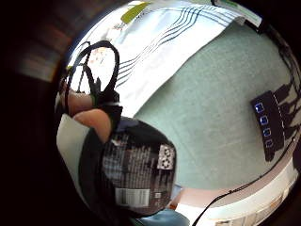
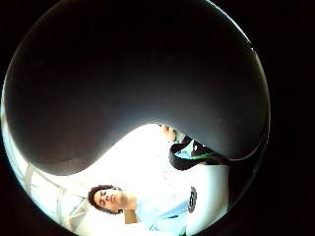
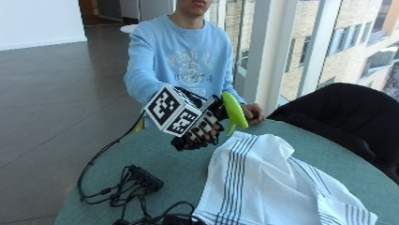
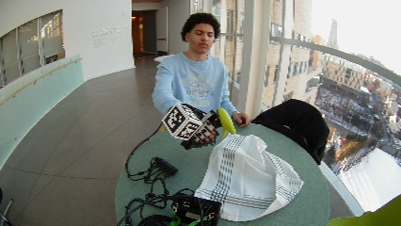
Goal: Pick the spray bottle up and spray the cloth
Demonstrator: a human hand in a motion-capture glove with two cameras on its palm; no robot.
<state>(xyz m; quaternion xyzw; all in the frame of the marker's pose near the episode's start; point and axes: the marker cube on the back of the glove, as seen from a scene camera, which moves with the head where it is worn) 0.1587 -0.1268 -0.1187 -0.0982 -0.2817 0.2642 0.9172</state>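
Green table (image 3: 156, 154); black spray bottle (image 1: 136, 169), lime trigger, in gloved rt hand's (image 3: 198, 129) grip; striped cloth (image 3: 268, 183) beside

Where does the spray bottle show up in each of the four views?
Little finger side palm view: spray bottle, dark labelled body close to the palm, above the green table.
Thumb side palm view: a dark curved mass fills most of it, probably the bottle.
Outside view: its lime-green top sticks out of the gloved right hand.
Wide outside view: same green top.
Shared landmark: the striped white cloth, absent from the thumb side view.
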